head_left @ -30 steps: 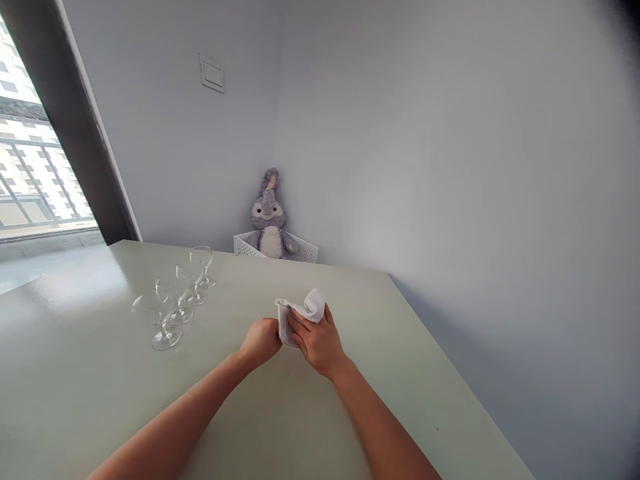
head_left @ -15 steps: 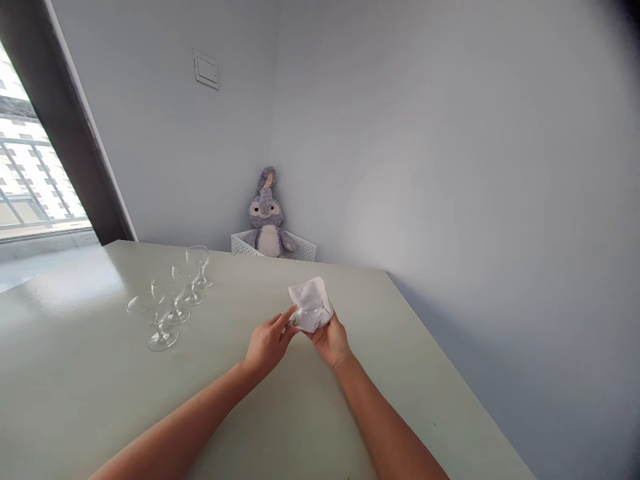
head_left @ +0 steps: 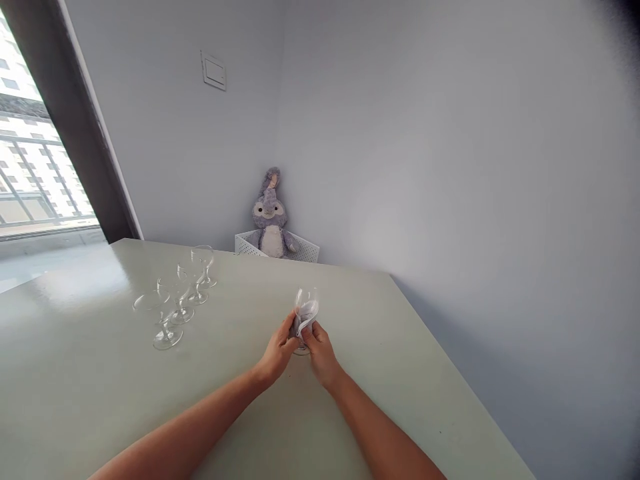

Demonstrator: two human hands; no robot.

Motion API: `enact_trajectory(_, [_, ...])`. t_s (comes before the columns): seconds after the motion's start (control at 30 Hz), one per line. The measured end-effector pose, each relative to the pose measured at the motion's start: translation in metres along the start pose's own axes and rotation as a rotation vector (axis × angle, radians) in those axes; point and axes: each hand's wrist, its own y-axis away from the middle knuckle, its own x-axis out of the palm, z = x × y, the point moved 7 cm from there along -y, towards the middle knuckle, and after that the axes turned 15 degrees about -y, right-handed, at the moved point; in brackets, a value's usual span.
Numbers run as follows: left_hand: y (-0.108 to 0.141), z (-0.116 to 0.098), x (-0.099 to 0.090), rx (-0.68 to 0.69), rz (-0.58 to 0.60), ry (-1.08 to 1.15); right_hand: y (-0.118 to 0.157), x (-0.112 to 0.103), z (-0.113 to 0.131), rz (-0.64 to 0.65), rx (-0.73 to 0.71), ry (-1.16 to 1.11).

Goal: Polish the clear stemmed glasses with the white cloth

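A clear stemmed glass (head_left: 307, 295) stands upright between my hands near the middle of the table, its round foot showing just below my fingers. A white cloth (head_left: 309, 313) is bunched against the glass bowl. My left hand (head_left: 278, 348) grips the glass from the left side. On the right, my right hand (head_left: 321, 350) presses the cloth to the glass with thumb and fingers. Part of the stem is hidden by my fingers.
Several clear stemmed glasses (head_left: 167, 337) stand in a slanting row on the left of the pale table (head_left: 240, 427). Behind the table's far edge, a purple plush toy (head_left: 273, 240) sits in a white perforated basket (head_left: 311, 253). Walls rise behind and to the right.
The cloth covered the glass and was spread upward; now it is bunched lower and the glass rim shows. The glass is now upright and lower, with my hands closer together around it.
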Motion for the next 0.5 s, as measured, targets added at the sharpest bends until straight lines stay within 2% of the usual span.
enact_trajectory(0.07, [-0.002, -0.001, -0.002, -0.060, 0.063, 0.164, -0.002, -0.005, 0.003, 0.005, 0.011, 0.158])
enact_trajectory(0.13, [-0.006, 0.002, -0.011, -0.138, 0.031, 0.264, -0.002, -0.006, 0.005, 0.045, 0.008, 0.363])
enact_trajectory(0.23, [-0.009, 0.012, -0.025, -0.261, -0.036, 0.254, 0.000, -0.006, 0.004, 0.086, -0.003, 0.673])
enact_trajectory(0.3, [-0.010, 0.016, -0.029, -0.297, -0.051, 0.248, -0.001, -0.007, 0.004, 0.083, -0.017, 0.794])
enact_trajectory(0.4, [-0.009, 0.012, -0.028, -0.280, -0.043, 0.329, -0.005, -0.011, 0.003, 0.070, -0.049, 0.706])
enact_trajectory(0.5, [-0.008, 0.002, -0.025, -0.237, -0.012, 0.401, -0.012, -0.029, 0.004, -0.075, -0.026, 0.412])
